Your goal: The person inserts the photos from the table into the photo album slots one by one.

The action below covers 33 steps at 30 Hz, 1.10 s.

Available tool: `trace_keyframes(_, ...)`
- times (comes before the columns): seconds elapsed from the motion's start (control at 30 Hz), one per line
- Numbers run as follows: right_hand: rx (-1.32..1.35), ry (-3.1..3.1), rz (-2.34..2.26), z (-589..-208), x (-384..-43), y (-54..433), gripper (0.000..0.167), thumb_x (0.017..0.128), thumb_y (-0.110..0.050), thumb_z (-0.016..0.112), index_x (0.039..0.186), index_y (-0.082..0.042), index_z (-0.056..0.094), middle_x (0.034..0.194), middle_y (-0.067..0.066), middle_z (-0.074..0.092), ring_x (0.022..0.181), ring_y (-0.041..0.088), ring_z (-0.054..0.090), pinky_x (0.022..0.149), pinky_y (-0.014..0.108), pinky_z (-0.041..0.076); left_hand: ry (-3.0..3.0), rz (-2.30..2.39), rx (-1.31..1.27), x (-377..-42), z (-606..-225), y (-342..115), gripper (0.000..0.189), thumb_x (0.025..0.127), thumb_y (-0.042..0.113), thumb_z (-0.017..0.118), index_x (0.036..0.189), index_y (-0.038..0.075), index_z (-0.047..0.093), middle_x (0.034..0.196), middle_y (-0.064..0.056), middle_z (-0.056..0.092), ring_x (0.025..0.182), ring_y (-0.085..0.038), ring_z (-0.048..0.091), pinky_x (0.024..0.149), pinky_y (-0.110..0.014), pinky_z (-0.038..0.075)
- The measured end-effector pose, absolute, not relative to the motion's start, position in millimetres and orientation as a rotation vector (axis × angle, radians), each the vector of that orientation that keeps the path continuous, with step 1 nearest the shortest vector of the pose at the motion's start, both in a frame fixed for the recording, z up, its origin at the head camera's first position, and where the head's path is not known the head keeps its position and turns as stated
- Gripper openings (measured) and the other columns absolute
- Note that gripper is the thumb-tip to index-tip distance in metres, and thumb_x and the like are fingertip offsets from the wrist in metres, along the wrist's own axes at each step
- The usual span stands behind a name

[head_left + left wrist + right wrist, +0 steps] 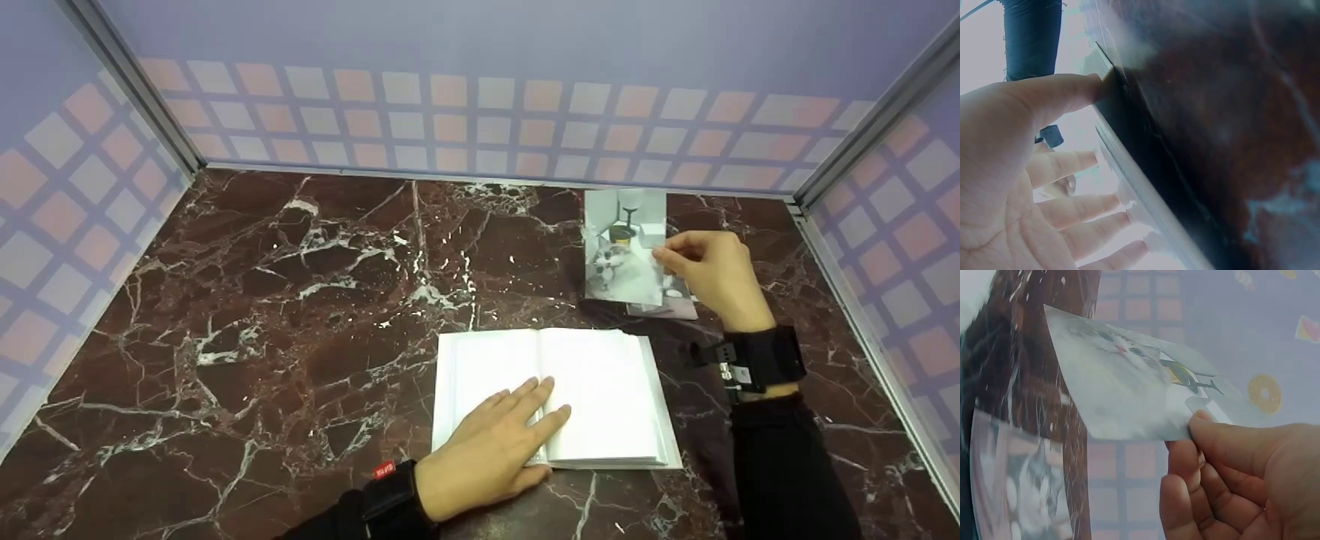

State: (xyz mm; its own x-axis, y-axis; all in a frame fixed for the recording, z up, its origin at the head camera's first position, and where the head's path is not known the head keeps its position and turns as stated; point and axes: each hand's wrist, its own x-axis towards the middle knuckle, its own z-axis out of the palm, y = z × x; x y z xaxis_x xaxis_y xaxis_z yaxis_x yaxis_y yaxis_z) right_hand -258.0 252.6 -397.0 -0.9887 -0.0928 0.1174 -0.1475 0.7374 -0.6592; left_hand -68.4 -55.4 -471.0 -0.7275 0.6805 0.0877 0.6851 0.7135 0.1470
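My right hand [716, 274] pinches a photo [622, 270] of a cat by its right edge, thumb on top and fingers beneath. In the right wrist view that photo [1123, 388] is tilted and raised off the table. A second cat photo [1030, 484] lies on the table below it, mostly covered in the head view. My left hand [495, 446] rests with fingers spread on an open album [600, 390] with blank white pages. Its fingers lie across the left page and the middle fold, with the thumb by the lower edge.
The dark red marble tabletop [300, 315] has white veins. Purple panels with pink and white squares stand behind it [495, 90] and along both sides. A black band [765, 360] is on the right wrist, another [394, 495] on the left.
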Motion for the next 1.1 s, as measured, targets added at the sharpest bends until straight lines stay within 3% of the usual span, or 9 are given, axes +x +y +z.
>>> trace_keyframes(0.23, 0.305, -2.869, 1.213, -396, -255, 231, 0.028, 0.103, -0.031, 0.073, 0.112, -0.005, 0.079, 0.102, 0.015, 0.081, 0.074, 0.001, 0.067, 0.068, 0.014, 0.055, -2.817, -0.383, -1.148, -74, -470, -59, 0.07, 0.102, 0.057, 0.065, 0.158, 0.017, 0.053, 0.166, -0.018, 0.048, 0.149, -0.032, 0.054, 0.117, -0.047, 0.054)
trace_keyframes(0.5, 0.348, -2.896, 1.344, -397, -253, 210, 0.024, 0.105, -0.028, 0.072, 0.113, -0.006, 0.078, 0.102, 0.014, 0.08, 0.08, 0.007, 0.071, 0.072, 0.018, 0.057, -2.866, -0.476, -0.952, -88, -466, -74, 0.063, 0.101, 0.044, 0.071, 0.153, 0.011, 0.057, 0.159, -0.024, 0.054, 0.146, -0.037, 0.057, 0.119, -0.05, 0.052)
trace_keyframes(0.77, 0.444, -2.883, 1.522, -408, -256, 187, 0.02, 0.104, -0.021, 0.073, 0.108, -0.002, 0.076, 0.099, 0.017, 0.08, 0.081, 0.009, 0.073, 0.077, 0.021, 0.062, -2.95, -0.505, -0.791, -96, -470, -86, 0.076, 0.096, 0.051, 0.076, 0.154, 0.006, 0.055, 0.16, -0.035, 0.047, 0.149, -0.048, 0.05, 0.121, -0.055, 0.048)
trace_keyframes(1.0, 0.516, -2.856, 1.613, -423, -261, 169, 0.019, 0.102, -0.017, 0.075, 0.102, 0.002, 0.075, 0.083, 0.002, 0.078, 0.074, 0.007, 0.073, 0.074, 0.025, 0.065, -3.014, -0.558, -0.766, -96, -470, -85, 0.076, 0.097, 0.049, 0.076, 0.156, 0.007, 0.054, 0.162, -0.036, 0.043, 0.151, -0.049, 0.047, 0.12, -0.057, 0.048)
trace_keyframes(1.1, 0.518, -2.855, 1.65, -429, -262, 163, 0.019, 0.102, -0.017, 0.075, 0.102, 0.002, 0.075, 0.086, 0.008, 0.079, 0.074, 0.007, 0.073, 0.077, 0.029, 0.066, -3.034, -0.567, -0.756, -97, -471, -85, 0.076, 0.097, 0.049, 0.076, 0.156, 0.008, 0.053, 0.163, -0.035, 0.043, 0.152, -0.049, 0.046, 0.12, -0.057, 0.048)
